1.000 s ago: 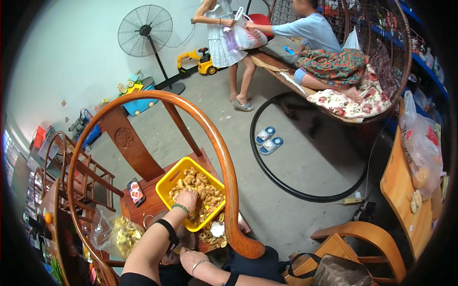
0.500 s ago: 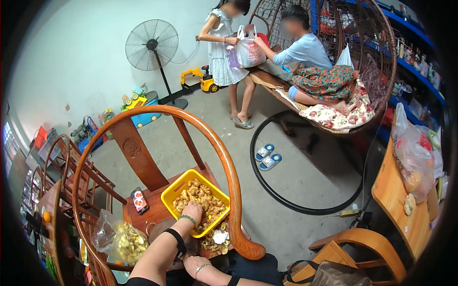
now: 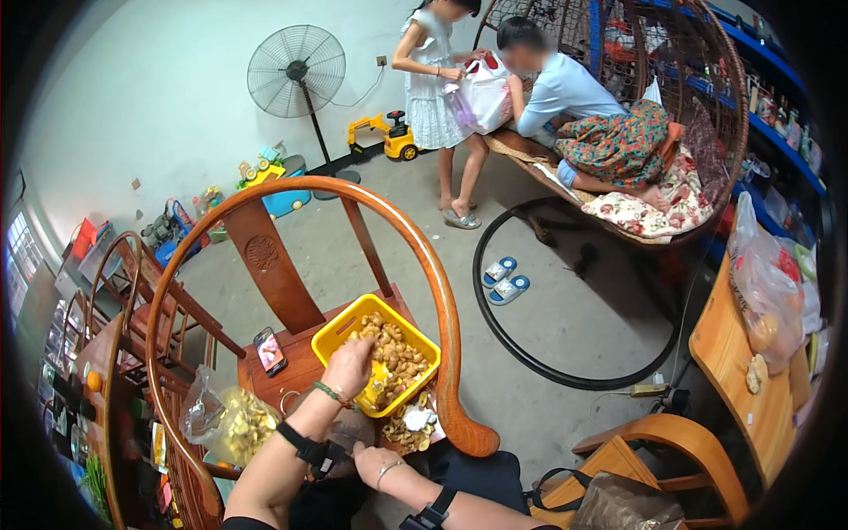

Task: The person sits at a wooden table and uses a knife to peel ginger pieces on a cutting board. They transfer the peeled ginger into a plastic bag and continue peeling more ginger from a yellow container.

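A yellow plastic basket (image 3: 427, 351) of knobbly ginger roots (image 3: 395, 347) sits on the seat of a wooden armchair (image 3: 311, 339). My left hand (image 3: 348, 368), with a green beaded bracelet, is over the basket's left side, fingers curled down; whatever is in them is hidden. Lower down, my right hand (image 3: 378, 467), wearing a silver bangle, is closed beside a clear, dark-tinted container or bag (image 3: 351, 435); its grip is hard to make out. Cut ginger pieces (image 3: 405, 433) and a crumpled white tissue (image 3: 419, 418) lie below the basket. A clear bag (image 3: 240, 424) holds pale yellow pieces.
A phone (image 3: 269, 350) lies on the seat. The chair's curved armrest (image 3: 449, 353) rises right of the basket. Two people handle a white bag (image 3: 488, 93) by a hanging wicker chair (image 3: 609, 201). Slippers (image 3: 505, 281), a standing fan (image 3: 298, 71) and a wooden table (image 3: 740, 371) are around.
My left hand has lifted from deep among the ginger to higher over the basket's left side. My right hand has shifted slightly up and right. The seated person leans closer to the white bag.
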`<state>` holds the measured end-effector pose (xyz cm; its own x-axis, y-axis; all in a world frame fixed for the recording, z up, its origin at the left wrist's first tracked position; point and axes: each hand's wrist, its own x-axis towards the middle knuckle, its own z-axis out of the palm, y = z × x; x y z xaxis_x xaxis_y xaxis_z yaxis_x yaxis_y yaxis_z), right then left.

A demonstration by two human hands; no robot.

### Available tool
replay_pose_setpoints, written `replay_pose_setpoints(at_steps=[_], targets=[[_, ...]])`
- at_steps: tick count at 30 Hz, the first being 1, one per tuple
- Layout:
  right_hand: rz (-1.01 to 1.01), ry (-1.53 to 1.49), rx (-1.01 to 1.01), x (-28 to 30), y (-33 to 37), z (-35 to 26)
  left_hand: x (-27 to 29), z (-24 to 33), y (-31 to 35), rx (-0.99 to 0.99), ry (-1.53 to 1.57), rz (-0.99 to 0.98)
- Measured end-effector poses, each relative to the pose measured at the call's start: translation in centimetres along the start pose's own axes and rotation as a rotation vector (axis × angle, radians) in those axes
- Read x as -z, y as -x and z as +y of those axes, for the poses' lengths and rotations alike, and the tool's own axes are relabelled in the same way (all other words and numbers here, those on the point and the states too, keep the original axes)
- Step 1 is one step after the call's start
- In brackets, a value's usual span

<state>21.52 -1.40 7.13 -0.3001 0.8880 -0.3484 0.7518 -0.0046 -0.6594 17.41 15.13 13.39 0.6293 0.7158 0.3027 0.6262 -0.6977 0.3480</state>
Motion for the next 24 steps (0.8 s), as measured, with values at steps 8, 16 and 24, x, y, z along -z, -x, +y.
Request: replay_pose_setpoints(at_steps=[8, 16, 24], targets=[[0.077, -0.063, 0.000, -0.8, -1.7, 2.9, 4.9, -2.2, 10.9, 0.288, 0.075, 0.265], [0.103, -0.118, -0.028, 0.8, -0.3, 2.4, -2.1, -8.6, 22.4, 0.959, 1.262, 0.189], [0.037, -0.223, -0.132, 1.9, 0.9, 0.8, -2.7, -6.5, 22.4, 1.055, 1.285, 0.301]])
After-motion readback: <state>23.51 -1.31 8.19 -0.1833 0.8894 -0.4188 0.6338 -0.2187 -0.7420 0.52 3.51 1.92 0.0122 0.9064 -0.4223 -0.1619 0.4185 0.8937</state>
